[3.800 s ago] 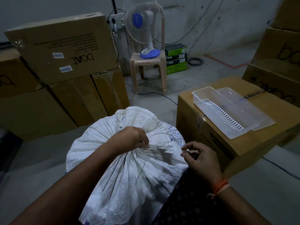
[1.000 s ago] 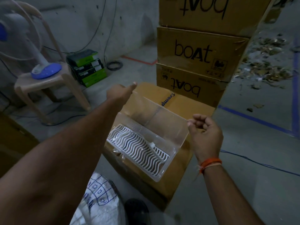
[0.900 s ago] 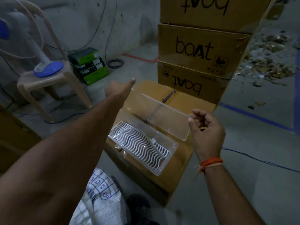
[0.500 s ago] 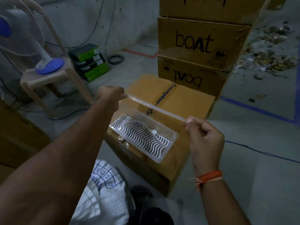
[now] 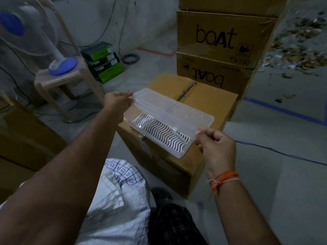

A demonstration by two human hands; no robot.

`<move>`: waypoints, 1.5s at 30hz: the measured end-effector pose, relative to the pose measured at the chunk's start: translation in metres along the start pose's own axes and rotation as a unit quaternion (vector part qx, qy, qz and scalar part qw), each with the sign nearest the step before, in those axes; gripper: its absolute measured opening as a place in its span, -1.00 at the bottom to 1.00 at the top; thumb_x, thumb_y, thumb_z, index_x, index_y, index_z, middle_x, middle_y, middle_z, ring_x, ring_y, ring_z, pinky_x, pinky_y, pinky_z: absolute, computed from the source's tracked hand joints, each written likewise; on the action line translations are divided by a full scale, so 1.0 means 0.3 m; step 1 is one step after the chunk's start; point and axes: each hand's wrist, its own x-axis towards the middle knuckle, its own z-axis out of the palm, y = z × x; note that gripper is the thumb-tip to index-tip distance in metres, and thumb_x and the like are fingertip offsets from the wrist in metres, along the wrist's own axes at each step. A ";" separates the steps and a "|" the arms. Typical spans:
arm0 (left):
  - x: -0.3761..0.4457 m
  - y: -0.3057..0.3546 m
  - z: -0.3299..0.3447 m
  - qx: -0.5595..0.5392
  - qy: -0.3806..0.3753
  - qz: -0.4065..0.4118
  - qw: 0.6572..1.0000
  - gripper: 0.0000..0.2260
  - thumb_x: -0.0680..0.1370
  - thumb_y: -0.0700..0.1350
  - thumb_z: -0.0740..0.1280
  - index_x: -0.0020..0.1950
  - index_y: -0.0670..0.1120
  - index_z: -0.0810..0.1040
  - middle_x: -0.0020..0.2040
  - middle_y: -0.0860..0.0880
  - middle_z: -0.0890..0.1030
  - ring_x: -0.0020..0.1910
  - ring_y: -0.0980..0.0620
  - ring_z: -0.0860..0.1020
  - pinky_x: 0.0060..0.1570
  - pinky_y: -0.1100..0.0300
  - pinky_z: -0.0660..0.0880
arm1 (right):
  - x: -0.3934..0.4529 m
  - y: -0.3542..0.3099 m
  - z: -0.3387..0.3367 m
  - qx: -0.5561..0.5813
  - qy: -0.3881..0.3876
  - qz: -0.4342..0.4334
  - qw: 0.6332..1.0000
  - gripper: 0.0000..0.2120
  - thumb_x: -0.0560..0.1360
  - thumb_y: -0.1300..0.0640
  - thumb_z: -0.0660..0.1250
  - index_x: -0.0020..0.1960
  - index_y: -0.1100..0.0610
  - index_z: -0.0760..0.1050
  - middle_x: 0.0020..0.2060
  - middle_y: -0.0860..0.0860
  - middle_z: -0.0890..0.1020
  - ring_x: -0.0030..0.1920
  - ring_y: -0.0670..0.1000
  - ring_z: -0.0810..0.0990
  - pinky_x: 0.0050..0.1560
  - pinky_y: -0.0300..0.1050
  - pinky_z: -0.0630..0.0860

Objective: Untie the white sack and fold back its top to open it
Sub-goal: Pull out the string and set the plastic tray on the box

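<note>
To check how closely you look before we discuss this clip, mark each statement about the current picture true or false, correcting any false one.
1. Both hands hold the clear lid. True: the left hand grips its far end, the right hand its near corner.
2. The white sack lies on the cardboard box. False: it sits low beside the person's leg, in front of the box.
3. The clear tray with a wavy white insert rests on the box. True.
4. The fan stands on the floor. False: it stands on a plastic stool.

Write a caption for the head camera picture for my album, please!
Both hands, left hand and right hand, hold a clear lid above its tray on a cardboard box.
</note>
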 end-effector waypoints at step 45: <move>-0.029 -0.148 -0.096 0.104 -0.065 0.040 0.992 -0.75 0.64 -0.22 0.37 0.31 -0.18 0.66 0.15 -0.15 0.63 -0.08 0.00 0.58 -0.11 0.16 0.57 | -0.069 0.120 0.047 -0.122 -0.053 -0.082 0.988 -0.89 0.56 0.13 0.45 0.07 0.01 0.67 -0.32 0.16 0.53 -0.41 -0.15 0.42 -0.41 -0.47 0.43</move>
